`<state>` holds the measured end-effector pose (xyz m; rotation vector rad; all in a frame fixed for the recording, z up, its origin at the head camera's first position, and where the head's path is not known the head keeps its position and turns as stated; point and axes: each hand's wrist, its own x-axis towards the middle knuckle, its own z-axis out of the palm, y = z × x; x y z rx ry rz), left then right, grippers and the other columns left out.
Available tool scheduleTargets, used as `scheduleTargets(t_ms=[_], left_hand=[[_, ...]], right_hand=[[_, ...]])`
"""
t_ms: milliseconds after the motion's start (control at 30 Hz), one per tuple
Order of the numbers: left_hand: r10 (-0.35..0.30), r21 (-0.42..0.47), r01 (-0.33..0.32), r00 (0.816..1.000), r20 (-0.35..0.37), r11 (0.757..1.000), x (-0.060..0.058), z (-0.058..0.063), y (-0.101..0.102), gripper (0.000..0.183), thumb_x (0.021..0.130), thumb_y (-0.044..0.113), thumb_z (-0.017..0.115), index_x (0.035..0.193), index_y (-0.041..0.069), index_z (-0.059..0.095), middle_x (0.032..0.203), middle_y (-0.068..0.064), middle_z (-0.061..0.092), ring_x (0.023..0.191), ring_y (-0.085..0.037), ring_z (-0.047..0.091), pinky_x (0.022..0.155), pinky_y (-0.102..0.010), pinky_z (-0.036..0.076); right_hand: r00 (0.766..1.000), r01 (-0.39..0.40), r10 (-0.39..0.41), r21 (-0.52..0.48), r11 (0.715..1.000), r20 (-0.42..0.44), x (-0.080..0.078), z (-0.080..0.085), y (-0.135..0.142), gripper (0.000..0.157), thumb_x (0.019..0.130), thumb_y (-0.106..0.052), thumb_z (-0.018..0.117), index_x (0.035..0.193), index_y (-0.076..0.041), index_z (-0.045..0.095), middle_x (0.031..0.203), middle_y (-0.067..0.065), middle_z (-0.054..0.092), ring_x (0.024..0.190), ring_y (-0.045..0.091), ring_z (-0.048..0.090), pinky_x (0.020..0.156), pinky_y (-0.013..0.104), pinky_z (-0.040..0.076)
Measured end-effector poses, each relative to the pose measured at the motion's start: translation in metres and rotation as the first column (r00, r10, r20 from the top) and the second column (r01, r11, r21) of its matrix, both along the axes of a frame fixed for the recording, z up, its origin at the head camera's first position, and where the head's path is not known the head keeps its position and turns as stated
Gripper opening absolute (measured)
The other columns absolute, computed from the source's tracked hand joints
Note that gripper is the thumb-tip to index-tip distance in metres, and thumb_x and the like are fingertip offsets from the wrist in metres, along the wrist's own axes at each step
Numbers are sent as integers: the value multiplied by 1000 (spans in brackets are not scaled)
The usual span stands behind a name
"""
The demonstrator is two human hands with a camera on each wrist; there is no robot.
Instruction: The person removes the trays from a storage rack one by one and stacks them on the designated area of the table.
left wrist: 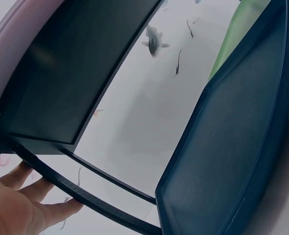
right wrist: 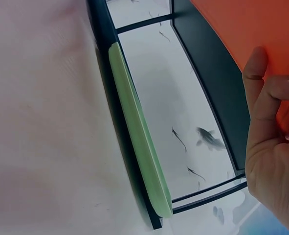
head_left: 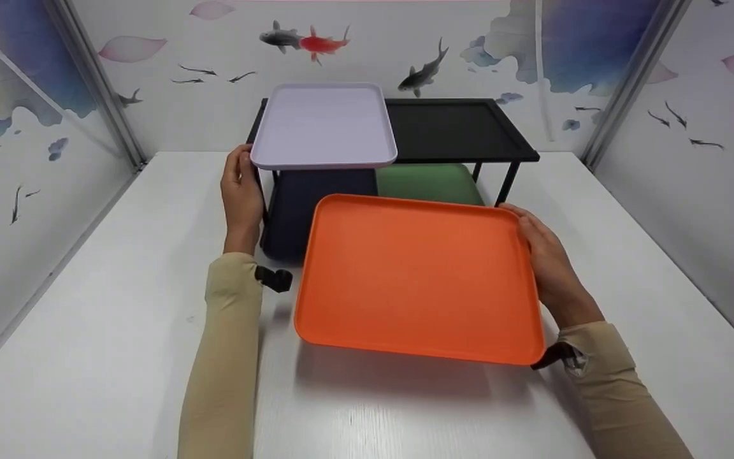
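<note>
My right hand point(head_left: 548, 268) grips the right edge of an orange tray point(head_left: 418, 280), with fingers bent against its underside in the right wrist view. The tray is raised above the table and tilted. At the left side of a black two-level rack point(head_left: 453, 131), my left hand point(head_left: 241, 197) touches the frame near the upper corner. In the left wrist view its extended fingers point(left wrist: 61, 211) lie against a black leg. A lavender tray point(head_left: 325, 124) lies on the left half of the top shelf. Below are a navy tray point(head_left: 303, 217) at left and a green tray point(head_left: 431, 182) at right, partly hidden.
The rack stands on a white table point(head_left: 118, 319). White panels with painted fish point(head_left: 424, 71) and metal corner posts point(head_left: 634, 83) enclose the back and both sides. The right half of the top shelf shows its bare black surface.
</note>
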<state>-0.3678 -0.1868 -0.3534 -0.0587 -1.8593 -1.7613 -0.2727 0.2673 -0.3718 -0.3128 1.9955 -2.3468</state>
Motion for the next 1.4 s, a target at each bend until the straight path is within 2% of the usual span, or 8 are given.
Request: scheduleTargets(t_ms=[233, 467, 567, 1400], left_hand=[[-18, 18, 17, 1000, 10, 1000, 3, 4, 2, 43, 112, 33, 38, 145, 9, 51, 150, -7, 51, 145, -15, 41, 120, -29, 32], [-26, 25, 25, 999, 32, 999, 27, 23, 10, 41, 113, 25, 37, 146, 3, 49, 152, -14, 49, 146, -20, 40, 121, -30, 31], [-31, 40, 30, 999, 40, 999, 31, 26, 11, 41, 113, 26, 37, 145, 4, 50, 153, -14, 48, 147, -20, 39, 121, -29, 30], [-32, 26, 31, 999, 23, 999, 30, 25, 10, 40, 113, 25, 37, 144, 2, 50, 150, -14, 50, 144, -20, 42, 119, -29, 32]], right_hand=[[1000, -5, 5, 28, 1000, 10, 0, -1, -2, 57, 109, -44, 40, 157, -12, 36, 143, 3, 50, 115, 13, 63, 93, 28, 57], [999, -13, 11, 51, 999, 33, -1, -4, -3, 60, 109, -46, 39, 159, -13, 33, 144, 4, 49, 117, 14, 63, 94, 30, 57], [999, -12, 10, 68, 998, 38, -1, -5, -4, 61, 109, -46, 39, 160, -13, 32, 144, 4, 48, 118, 14, 63, 95, 30, 57], [997, -48, 41, 117, 992, 62, -4, -16, -11, 58, 111, -44, 37, 159, -13, 32, 143, 6, 51, 117, 16, 64, 96, 33, 57]])
